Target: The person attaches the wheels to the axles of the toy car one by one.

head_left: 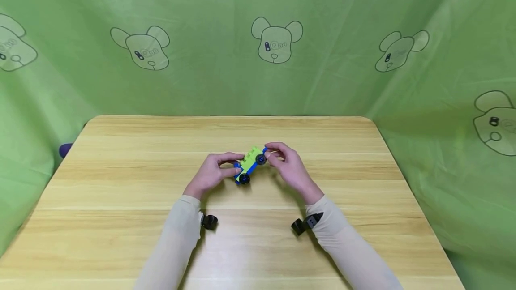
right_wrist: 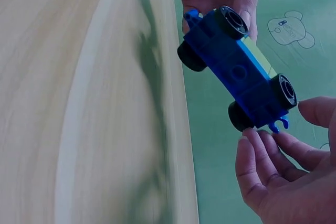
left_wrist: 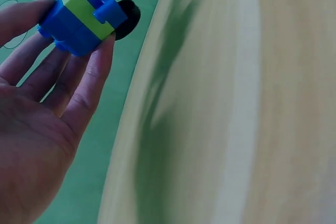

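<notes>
Held up over the table [head_left: 250,245] is a toy building-block car [head_left: 251,159], tilted, with a lime-green studded body on a blue base. My left hand [head_left: 211,171] grips its lower end, thumb on one side and fingers on the other. At the raised end my right hand [head_left: 288,164] has its fingertips and thumb around the blue hook and wheels. The right wrist view shows the blue underside [right_wrist: 239,72], black wheels [right_wrist: 284,92] and a small forked hook [right_wrist: 278,125] at the right fingertips. Blue blocks [left_wrist: 73,30] fill the left fingers in the left wrist view.
A green curtain [head_left: 209,84] printed with mouse heads hangs behind the table and along both sides. Small black cameras, one on the left wrist [head_left: 209,222] and one on the right [head_left: 300,226], stick out inward. Something purple [head_left: 65,149] shows beyond the table's left edge.
</notes>
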Tool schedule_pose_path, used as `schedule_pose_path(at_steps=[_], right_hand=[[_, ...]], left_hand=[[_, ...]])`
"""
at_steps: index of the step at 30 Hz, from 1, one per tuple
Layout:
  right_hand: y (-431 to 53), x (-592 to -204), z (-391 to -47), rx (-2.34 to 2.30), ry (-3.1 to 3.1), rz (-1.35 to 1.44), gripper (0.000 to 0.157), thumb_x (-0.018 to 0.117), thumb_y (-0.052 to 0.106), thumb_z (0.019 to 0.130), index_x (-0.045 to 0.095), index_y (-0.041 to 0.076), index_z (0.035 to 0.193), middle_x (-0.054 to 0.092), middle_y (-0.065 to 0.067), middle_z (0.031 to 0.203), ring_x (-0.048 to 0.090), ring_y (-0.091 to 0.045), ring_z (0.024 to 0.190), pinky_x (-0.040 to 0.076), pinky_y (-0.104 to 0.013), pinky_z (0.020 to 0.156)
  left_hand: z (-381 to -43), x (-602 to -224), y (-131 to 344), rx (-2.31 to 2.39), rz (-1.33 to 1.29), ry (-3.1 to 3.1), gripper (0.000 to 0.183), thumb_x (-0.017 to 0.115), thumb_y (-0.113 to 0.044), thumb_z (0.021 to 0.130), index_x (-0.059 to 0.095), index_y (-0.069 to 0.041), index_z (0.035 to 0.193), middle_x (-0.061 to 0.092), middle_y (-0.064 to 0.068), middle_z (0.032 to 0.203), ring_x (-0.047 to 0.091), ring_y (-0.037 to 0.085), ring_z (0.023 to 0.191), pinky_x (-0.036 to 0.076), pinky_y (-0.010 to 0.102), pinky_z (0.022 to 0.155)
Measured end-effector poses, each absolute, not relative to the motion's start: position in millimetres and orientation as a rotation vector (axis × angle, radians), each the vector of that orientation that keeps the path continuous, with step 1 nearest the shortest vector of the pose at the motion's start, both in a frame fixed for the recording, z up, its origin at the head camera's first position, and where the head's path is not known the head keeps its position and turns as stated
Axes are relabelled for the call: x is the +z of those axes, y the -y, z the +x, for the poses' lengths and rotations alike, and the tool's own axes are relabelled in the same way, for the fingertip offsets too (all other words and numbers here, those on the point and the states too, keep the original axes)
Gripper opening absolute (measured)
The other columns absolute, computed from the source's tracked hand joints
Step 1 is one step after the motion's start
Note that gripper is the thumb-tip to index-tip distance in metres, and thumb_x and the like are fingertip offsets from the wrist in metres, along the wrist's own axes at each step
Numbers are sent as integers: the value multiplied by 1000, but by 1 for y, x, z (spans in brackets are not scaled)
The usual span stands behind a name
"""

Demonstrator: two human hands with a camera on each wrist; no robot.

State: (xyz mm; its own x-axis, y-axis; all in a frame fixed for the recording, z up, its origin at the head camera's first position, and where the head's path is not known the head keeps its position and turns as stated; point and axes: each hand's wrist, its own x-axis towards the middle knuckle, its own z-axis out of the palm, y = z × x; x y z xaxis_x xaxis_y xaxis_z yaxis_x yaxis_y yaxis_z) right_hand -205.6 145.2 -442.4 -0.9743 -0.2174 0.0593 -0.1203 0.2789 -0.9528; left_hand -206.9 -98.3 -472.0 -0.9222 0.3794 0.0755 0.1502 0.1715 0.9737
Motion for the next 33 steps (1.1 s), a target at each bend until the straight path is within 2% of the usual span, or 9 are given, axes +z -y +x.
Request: schedule_pose_path(at_steps=[4, 7, 12, 17, 21, 26, 29, 33], right_hand=[[-148, -443, -207, -1794, -2439, -344, 34, 60, 13, 98, 57, -6, 126, 63, -17, 108, 60, -37, 99, 52, -54, 87], [-150, -444, -208, -1774, -2434, -372, 34, 60, 13, 98, 58, -8, 125, 64, -17, 108, 61, -33, 97, 52, -55, 87], [-156, -446, -209, -1678, -2433, -419, 35, 66, 17, 95, 63, -1, 125, 64, -13, 114, 61, -26, 97, 55, -46, 83], [-160, -446, -209, -1593, -2393, -474, 38, 69, 15, 93, 63, 1, 127, 60, -11, 117, 63, -25, 96, 55, -35, 81], [-161, -445, -208, -1576, -2377, -460, 37, 69, 12, 93, 62, -1, 127, 61, -13, 118, 65, -24, 95, 56, -33, 81], [-160, -447, -209, -1591, -2383, -402, 34, 70, 12, 92, 64, 0, 123, 66, -13, 109, 66, -23, 93, 56, -37, 82], [-160, -448, -210, -1608, -2384, -371, 33, 71, 11, 91, 64, 0, 121, 67, -12, 104, 66, -24, 91, 56, -40, 83], [-160, -449, -211, -1617, -2398, -350, 33, 71, 12, 91, 64, 1, 121, 68, -11, 105, 66, -23, 93, 55, -39, 84]], left_hand=[[-210, -467, 99, 1790, 542, -2272, 34, 74, -8, 86, 71, -7, 119, 68, 5, 118, 61, 24, 107, 46, 47, 99], [-211, -464, 99, 1777, 535, -2240, 33, 74, -8, 86, 71, -6, 120, 67, 6, 120, 60, 24, 107, 51, 41, 93], [-211, -461, 99, 1770, 504, -2166, 35, 74, -6, 87, 69, -3, 121, 64, 13, 122, 64, 29, 98, 57, 35, 81], [-211, -460, 101, 1739, 482, -2184, 34, 74, -5, 86, 71, -6, 119, 66, 12, 117, 67, 25, 84, 57, 33, 75], [-212, -460, 102, 1758, 516, -2208, 31, 75, -6, 86, 72, -7, 116, 68, 8, 112, 66, 25, 86, 57, 36, 76], [-213, -461, 101, 1842, 496, -2205, 29, 76, -7, 85, 72, -6, 114, 67, 8, 109, 65, 26, 91, 57, 35, 80], [-209, -452, 99, 1896, 442, -2169, 32, 74, -3, 86, 67, 2, 116, 66, 16, 110, 64, 31, 96, 56, 34, 84], [-208, -453, 97, 1981, 383, -2128, 36, 73, 2, 86, 63, 9, 119, 63, 23, 116, 62, 35, 103, 54, 32, 89]])
